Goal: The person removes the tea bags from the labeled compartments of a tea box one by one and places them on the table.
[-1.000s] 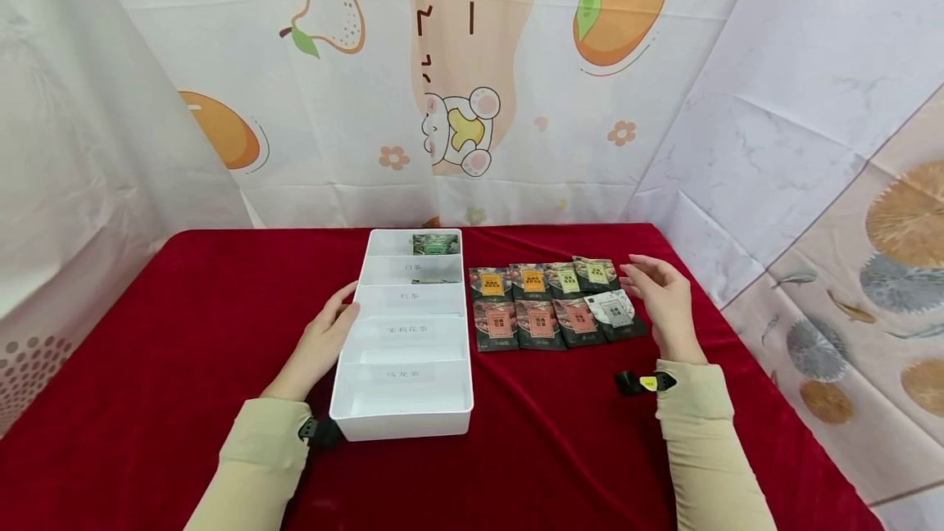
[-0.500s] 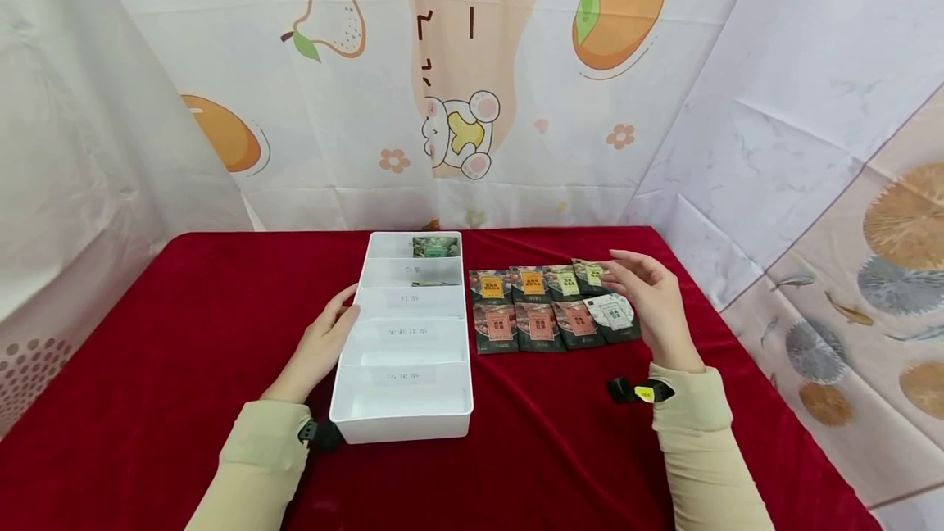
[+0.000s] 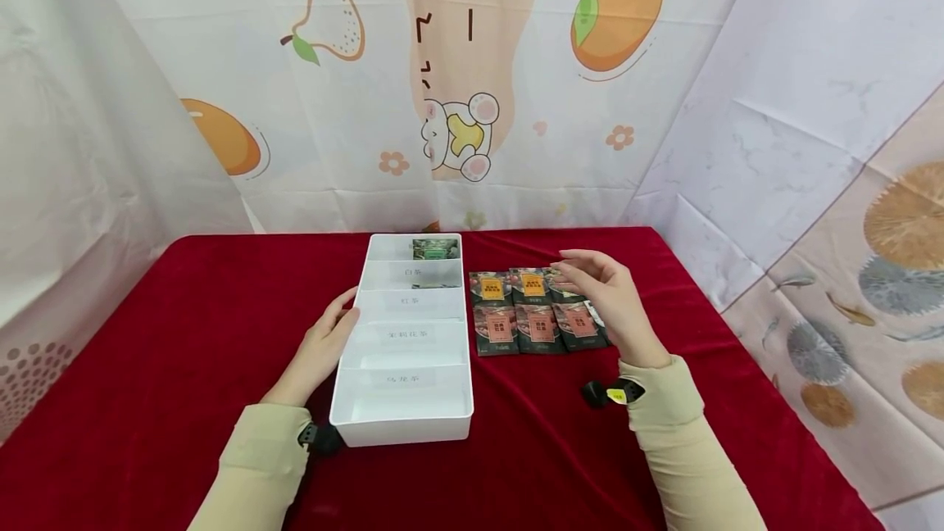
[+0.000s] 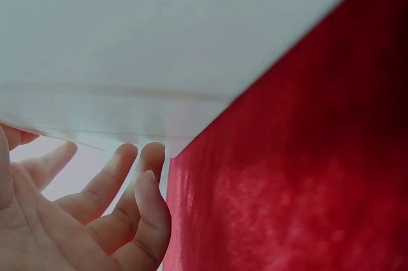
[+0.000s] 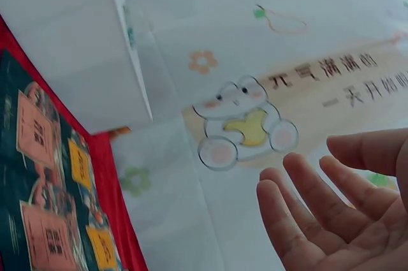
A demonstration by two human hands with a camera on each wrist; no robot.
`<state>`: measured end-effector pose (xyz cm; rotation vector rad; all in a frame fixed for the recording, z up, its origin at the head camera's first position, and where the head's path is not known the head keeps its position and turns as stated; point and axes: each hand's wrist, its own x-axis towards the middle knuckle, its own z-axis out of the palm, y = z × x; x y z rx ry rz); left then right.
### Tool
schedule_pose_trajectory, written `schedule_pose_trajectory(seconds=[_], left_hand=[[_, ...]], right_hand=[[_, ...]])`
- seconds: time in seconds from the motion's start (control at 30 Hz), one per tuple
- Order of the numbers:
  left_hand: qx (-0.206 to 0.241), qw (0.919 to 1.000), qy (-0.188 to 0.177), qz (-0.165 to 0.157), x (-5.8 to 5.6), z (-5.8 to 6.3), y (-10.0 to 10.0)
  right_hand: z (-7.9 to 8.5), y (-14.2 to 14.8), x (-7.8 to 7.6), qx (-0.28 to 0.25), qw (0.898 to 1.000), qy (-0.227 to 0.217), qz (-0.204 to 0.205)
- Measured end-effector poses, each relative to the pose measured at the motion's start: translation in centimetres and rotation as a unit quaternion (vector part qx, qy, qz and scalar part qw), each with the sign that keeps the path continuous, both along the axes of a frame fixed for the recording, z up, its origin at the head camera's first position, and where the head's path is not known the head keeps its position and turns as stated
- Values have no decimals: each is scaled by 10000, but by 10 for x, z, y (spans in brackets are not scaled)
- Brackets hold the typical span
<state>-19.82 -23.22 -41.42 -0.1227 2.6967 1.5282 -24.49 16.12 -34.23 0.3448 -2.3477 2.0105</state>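
Note:
A long white divided box (image 3: 401,433) with paper labels stands on the table. Against its left side rests my left hand (image 3: 317,355); in the left wrist view its loosely bent fingertips (image 4: 153,150) touch the wall. My right hand (image 3: 608,301) hovers over the right end of two rows of tea sachets. Nothing shows between its parted thumb and fingers (image 5: 274,201). The sachets include orange-label ones (image 3: 490,289) at the back and pink-label ones (image 3: 496,330) in front. The hand hides most of the green-label and white sachets at the right.
A green sachet (image 3: 435,250) lies in the box's far compartment, and another (image 3: 433,286) shows partly in the one before it. Dark red cloth (image 3: 206,334) covers the table. A printed curtain (image 3: 332,146) hangs behind the far edge.
My right hand has moved left from beside the sachets to above their right end, covering the right-hand ones. The left hand stays against the box.

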Motion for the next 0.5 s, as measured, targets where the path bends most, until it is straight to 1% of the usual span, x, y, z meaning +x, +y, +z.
schedule_pose_trajectory(seconds=[0.17, 0.33, 0.5], left_hand=[[29, 10000, 27, -28, -1, -1, -1], [13, 10000, 36, -41, -1, -1, -1], [46, 10000, 13, -31, 0, -1, 0]], right_hand=[[4, -16, -4, 205, 9996, -20, 193], [9, -34, -9, 207, 9985, 35, 498], [9, -55, -16, 402, 9965, 55, 728]])
